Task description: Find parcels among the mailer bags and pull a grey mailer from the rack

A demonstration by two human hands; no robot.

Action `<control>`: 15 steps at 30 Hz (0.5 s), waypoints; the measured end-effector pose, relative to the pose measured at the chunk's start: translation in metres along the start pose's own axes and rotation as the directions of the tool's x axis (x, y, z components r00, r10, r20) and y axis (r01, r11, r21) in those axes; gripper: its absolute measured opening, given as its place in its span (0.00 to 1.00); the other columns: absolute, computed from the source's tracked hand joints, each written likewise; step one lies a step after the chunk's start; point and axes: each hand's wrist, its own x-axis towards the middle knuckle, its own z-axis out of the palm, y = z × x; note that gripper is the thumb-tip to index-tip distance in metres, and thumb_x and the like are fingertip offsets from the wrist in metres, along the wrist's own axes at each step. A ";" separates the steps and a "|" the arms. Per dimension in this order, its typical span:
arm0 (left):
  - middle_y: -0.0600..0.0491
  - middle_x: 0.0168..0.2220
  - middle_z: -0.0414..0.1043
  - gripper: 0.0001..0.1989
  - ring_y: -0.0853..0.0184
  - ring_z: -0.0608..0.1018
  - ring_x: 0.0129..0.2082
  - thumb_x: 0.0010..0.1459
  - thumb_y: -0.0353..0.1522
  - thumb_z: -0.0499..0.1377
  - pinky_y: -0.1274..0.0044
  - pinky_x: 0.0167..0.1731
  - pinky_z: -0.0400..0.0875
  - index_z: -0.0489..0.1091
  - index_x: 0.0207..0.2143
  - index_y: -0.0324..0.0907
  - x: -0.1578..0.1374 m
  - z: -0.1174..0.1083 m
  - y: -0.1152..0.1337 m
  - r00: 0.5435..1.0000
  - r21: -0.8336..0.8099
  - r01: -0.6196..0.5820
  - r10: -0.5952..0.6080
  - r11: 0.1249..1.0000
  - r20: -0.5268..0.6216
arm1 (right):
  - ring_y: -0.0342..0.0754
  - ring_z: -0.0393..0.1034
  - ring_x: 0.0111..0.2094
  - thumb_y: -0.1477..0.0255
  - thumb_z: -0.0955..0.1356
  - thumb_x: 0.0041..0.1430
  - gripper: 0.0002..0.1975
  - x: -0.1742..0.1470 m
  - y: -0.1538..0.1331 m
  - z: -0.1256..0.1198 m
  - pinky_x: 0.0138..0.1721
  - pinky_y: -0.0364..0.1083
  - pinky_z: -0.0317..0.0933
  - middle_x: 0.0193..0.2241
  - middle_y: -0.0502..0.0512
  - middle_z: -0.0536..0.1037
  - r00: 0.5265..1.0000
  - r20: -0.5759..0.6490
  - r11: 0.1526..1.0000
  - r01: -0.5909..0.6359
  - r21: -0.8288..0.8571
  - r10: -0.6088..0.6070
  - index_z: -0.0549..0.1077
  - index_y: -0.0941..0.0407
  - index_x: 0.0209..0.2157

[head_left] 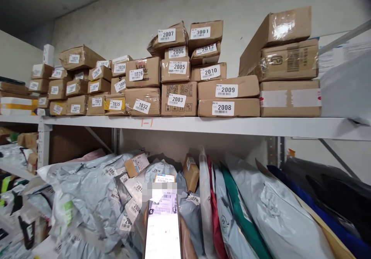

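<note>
Holding the phone (162, 228) upright low in front of the bagged parcels (95, 197), I keep its screen readable against the numbered boxes (176, 100) on the shelf (203, 126), though my fingers stay out of view.

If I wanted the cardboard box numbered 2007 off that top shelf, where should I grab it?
Probably by its two short ends, coming from the front. Box 2007 sits on top of its stack with nothing on it, above box 2006, and box 3001 stands close on one side, so lift it forward.
</note>
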 end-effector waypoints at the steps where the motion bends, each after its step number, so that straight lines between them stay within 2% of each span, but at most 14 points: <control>1: 0.47 0.53 0.68 0.20 0.57 0.74 0.51 0.61 0.42 0.61 0.64 0.46 0.75 0.67 0.53 0.45 -0.001 -0.004 0.002 1.000 -0.005 0.001 -0.001 1.000 0.001 | 0.59 0.79 0.44 0.38 0.74 0.35 0.33 0.001 -0.001 0.000 0.53 0.54 0.70 0.37 0.53 0.85 1.000 0.015 1.000 0.002 0.028 -0.003 0.82 0.49 0.35; 6: 0.47 0.53 0.68 0.20 0.58 0.74 0.50 0.62 0.42 0.60 0.64 0.46 0.75 0.67 0.53 0.45 -0.001 -0.015 0.011 1.000 -0.028 -0.003 0.003 1.000 0.003 | 0.59 0.77 0.46 0.38 0.72 0.40 0.33 -0.001 -0.002 0.000 0.54 0.54 0.69 0.41 0.57 0.84 0.994 0.058 0.995 0.094 -0.014 -0.093 0.82 0.50 0.38; 11: 0.47 0.53 0.68 0.20 0.58 0.74 0.50 0.62 0.41 0.60 0.64 0.46 0.75 0.67 0.53 0.45 0.000 -0.018 0.014 1.000 -0.040 -0.009 0.009 0.999 0.002 | 0.59 0.76 0.48 0.39 0.73 0.37 0.34 -0.005 -0.004 0.005 0.56 0.55 0.67 0.42 0.56 0.84 0.998 0.019 0.997 0.061 0.045 -0.062 0.82 0.50 0.37; 15: 0.47 0.54 0.68 0.20 0.58 0.74 0.51 0.62 0.41 0.60 0.63 0.47 0.75 0.67 0.53 0.45 0.001 -0.016 0.013 1.000 -0.040 -0.007 0.006 0.999 -0.012 | 0.60 0.78 0.46 0.39 0.73 0.38 0.31 -0.007 -0.009 0.012 0.52 0.54 0.70 0.41 0.56 0.84 0.996 0.056 0.994 0.067 0.081 -0.071 0.82 0.49 0.35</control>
